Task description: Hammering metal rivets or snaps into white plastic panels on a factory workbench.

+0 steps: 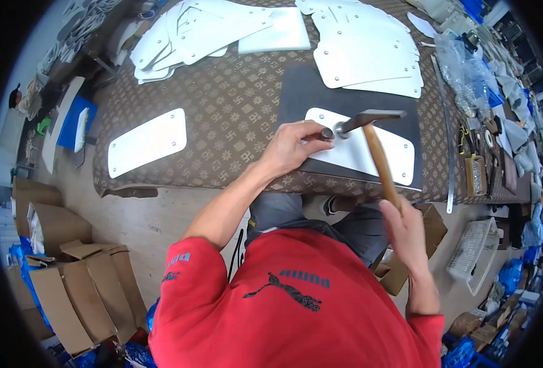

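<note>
My left hand (291, 147) pinches a short dark metal punch (327, 133) between thumb and fingers, over a white panel with rounded corners (399, 161). My right hand (406, 232) is closed round the wooden handle of a hammer (378, 158). The hammer's metal head is raised just right of the punch, apart from it, and hides part of the panel. Small round metal fasteners show near the panel's corners. The panel lies on a dark mat (296, 92) at the table's near edge.
Another white panel with fasteners (147, 143) lies on the patterned cloth (228, 122) at left. Stacks of white sheets (201, 34) stand at the back. To the right are a long metal ruler (444, 129), clear plastic bags (458, 67) and hand tools. Cardboard boxes (87, 294) stand on the floor at left.
</note>
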The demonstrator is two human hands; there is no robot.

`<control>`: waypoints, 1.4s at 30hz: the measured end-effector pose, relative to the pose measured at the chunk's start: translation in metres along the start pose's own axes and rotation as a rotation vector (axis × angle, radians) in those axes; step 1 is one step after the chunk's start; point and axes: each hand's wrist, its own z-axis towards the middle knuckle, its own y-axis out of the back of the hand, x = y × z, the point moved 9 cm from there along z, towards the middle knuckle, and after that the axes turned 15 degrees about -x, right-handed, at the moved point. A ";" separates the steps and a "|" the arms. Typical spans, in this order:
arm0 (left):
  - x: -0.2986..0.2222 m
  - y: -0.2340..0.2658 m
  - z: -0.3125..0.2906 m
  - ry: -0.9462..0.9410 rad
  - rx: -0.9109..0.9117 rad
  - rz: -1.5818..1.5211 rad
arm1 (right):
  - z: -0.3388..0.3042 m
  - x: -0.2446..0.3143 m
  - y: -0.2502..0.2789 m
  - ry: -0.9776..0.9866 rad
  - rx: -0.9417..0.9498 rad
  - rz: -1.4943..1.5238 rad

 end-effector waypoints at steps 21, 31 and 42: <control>-0.046 -0.234 0.077 0.060 0.377 -0.342 | -0.072 0.003 0.199 0.308 -0.920 0.756; -0.039 -0.233 0.074 -0.019 0.299 -0.334 | 0.029 -0.061 0.126 -0.077 -0.427 -0.147; -0.071 -0.216 0.039 0.115 0.465 -0.538 | -0.072 -0.014 0.188 -0.108 -0.926 0.336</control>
